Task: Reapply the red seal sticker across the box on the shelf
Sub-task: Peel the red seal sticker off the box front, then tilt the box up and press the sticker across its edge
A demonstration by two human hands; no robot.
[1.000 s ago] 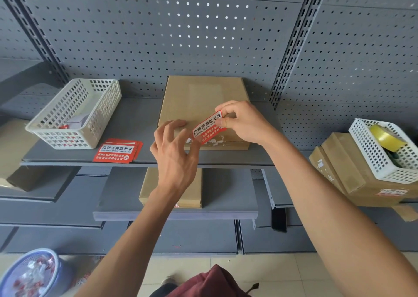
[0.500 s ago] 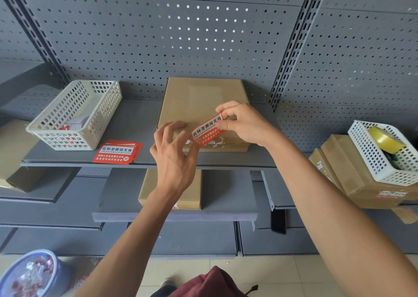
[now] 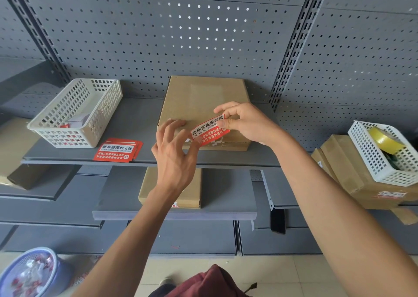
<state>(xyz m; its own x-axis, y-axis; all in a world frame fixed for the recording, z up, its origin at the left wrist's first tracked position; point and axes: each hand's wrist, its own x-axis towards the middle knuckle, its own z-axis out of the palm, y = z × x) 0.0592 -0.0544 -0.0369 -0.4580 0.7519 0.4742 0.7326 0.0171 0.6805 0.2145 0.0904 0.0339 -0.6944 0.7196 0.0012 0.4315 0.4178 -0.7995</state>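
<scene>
A flat brown cardboard box (image 3: 203,100) lies on the grey shelf (image 3: 135,124), its front edge toward me. My right hand (image 3: 246,122) pinches the right end of a red seal sticker (image 3: 209,130) with white lettering, held tilted over the box's front edge. My left hand (image 3: 174,152) is raised in front of the box with fingers spread; its thumb touches the sticker's lower left corner and its fingertips rest near the box's front left corner. Torn white residue shows on the box front below the sticker.
A stack of spare red stickers (image 3: 118,150) lies on the shelf left of the box, beside a white basket (image 3: 77,113). Another white basket with yellow tape (image 3: 384,147) sits on boxes at right. A lower shelf holds a small box (image 3: 169,188). A blue bin (image 3: 29,271) stands on the floor.
Both hands and the sticker have stayed almost in place; the right hand has shifted the sticker slightly down toward the box's front edge, and the left thumb now meets its lower corner.
</scene>
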